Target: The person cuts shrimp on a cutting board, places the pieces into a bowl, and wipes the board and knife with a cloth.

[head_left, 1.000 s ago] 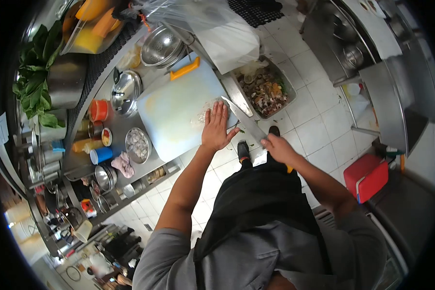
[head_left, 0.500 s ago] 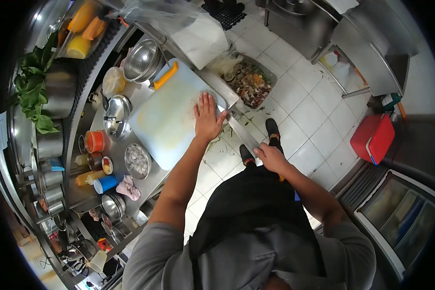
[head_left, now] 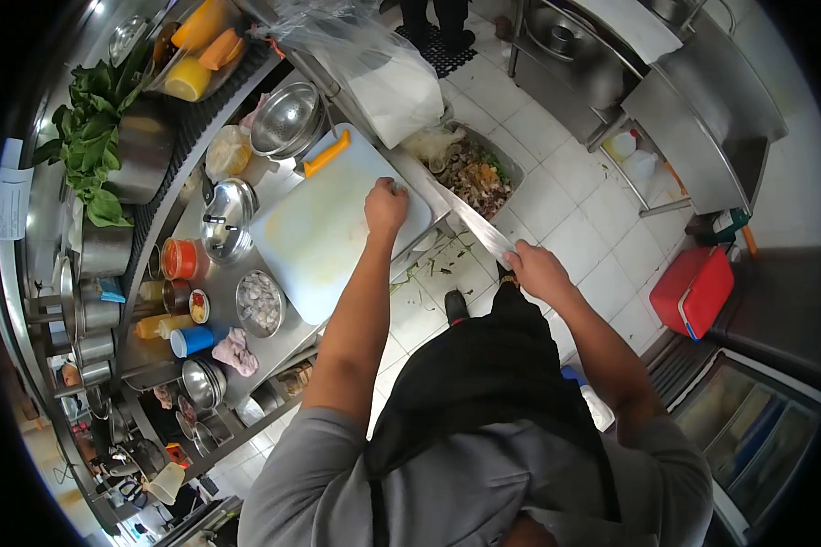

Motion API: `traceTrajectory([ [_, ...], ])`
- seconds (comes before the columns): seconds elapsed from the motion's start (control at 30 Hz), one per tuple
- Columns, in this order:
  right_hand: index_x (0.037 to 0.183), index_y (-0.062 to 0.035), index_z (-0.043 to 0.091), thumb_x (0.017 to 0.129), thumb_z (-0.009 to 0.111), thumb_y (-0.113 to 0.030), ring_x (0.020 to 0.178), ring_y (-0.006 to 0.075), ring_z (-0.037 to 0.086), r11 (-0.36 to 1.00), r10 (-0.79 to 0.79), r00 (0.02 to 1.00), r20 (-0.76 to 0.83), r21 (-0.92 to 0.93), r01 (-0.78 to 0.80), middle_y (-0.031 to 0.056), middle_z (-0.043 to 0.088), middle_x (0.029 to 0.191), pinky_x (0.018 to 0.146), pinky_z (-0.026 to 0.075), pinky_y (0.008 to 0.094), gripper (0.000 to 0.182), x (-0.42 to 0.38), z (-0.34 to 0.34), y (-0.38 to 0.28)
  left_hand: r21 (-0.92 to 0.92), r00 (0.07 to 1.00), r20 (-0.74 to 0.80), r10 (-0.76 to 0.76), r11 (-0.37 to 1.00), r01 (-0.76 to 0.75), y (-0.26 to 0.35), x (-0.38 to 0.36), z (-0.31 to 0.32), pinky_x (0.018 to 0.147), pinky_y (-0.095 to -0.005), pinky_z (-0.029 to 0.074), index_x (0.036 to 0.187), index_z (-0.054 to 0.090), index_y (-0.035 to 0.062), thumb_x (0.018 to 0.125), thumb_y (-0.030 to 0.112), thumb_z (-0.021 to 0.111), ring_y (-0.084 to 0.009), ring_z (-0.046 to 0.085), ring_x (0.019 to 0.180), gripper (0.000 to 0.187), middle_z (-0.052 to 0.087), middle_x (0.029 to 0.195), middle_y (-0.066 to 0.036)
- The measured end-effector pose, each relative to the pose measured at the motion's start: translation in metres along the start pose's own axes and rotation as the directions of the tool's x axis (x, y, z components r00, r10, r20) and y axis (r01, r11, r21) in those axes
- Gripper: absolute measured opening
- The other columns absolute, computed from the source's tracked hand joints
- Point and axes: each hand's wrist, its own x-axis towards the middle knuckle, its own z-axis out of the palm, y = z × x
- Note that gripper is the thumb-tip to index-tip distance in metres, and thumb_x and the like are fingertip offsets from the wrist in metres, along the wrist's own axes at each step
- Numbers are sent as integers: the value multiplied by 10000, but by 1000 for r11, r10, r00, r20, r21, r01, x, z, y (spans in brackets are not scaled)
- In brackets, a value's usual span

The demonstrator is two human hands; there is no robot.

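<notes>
My left hand [head_left: 388, 205] is over the right part of the pale plastic cutting board [head_left: 310, 237], its fingers curled in; what is in them, if anything, is hidden. My right hand [head_left: 535, 271] grips a large kitchen knife [head_left: 477, 223] by its handle. Its long wide blade points up and left, past the board's right edge, with the tip near the board's corner. An orange handle [head_left: 327, 153] lies along the far edge of the board. To the board's left is a metal bowl of peeled shrimp-like pieces [head_left: 260, 304].
Beyond the knife, a bin of food scraps [head_left: 476, 173] stands on the tiled floor. Metal colanders [head_left: 287, 118], a lidded pot [head_left: 229, 219], a blue cup [head_left: 192, 341] and a pink cloth [head_left: 235, 353] line the counter. A red cooler [head_left: 691, 290] sits right. Another person's legs show at the top.
My left hand was flat on the board with fingers stretched; now they are curled. My right hand and the knife have moved slightly right and up, while the view has shifted.
</notes>
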Motion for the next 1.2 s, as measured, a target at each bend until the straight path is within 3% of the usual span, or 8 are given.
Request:
traceTrajectory([
  [0.07, 1023, 11, 592, 1028, 510, -338, 888, 458, 669, 997, -57, 998, 16, -46, 58, 263, 691, 896, 795, 521, 552, 359, 20, -15, -4, -88, 999, 7, 34, 996, -33, -8, 1, -1, 901, -441, 542, 1214, 673, 44, 858, 269, 690, -381, 700, 979, 422, 734, 1032, -214],
  [0.27, 1045, 16, 597, 1027, 506, -323, 919, 433, 673, 972, -185, 968, 168, -113, 205, 244, 696, 929, 813, 517, 533, 352, 64, -54, -12, -114, 992, 47, -116, 986, 121, 0, -1, -7, 857, -388, 551, 1234, 687, 65, 844, 241, 728, -299, 717, 933, 430, 745, 1010, -164],
  [0.87, 1078, -13, 628, 1028, 504, -299, 963, 382, 704, 905, -285, 913, 292, -234, 357, 200, 727, 978, 825, 548, 498, 315, 111, -97, -3, -124, 947, -79, -311, 946, 300, 20, -17, -2, 853, -402, 555, 1259, 666, 65, 845, 204, 728, -313, 720, 931, 441, 747, 1009, -170],
  [1.07, 1069, -8, 630, 1021, 517, -297, 948, 380, 709, 880, -335, 895, 295, -241, 409, 200, 729, 960, 817, 556, 485, 314, 118, -96, -6, -130, 934, -106, -342, 936, 328, 15, -14, 4, 850, -421, 551, 1176, 677, 46, 823, 203, 736, -341, 710, 918, 391, 739, 972, -181],
  [1.17, 1058, -11, 633, 1016, 525, -294, 951, 379, 708, 878, -332, 896, 294, -252, 407, 200, 729, 961, 820, 554, 489, 306, 115, -99, -9, -75, 922, -165, -351, 936, 344, 7, -11, 11, 794, -403, 558, 1064, 665, 25, 801, 234, 743, -301, 711, 863, 345, 732, 954, -169],
  [1.2, 1054, -12, 635, 1014, 527, -293, 951, 379, 708, 878, -332, 898, 290, -254, 407, 201, 729, 962, 821, 553, 492, 303, 115, -99, -9, -46, 931, -178, -318, 948, 315, 11, -11, 9, 808, -423, 552, 1031, 651, 21, 790, 232, 742, -328, 705, 879, 333, 729, 945, -178],
])
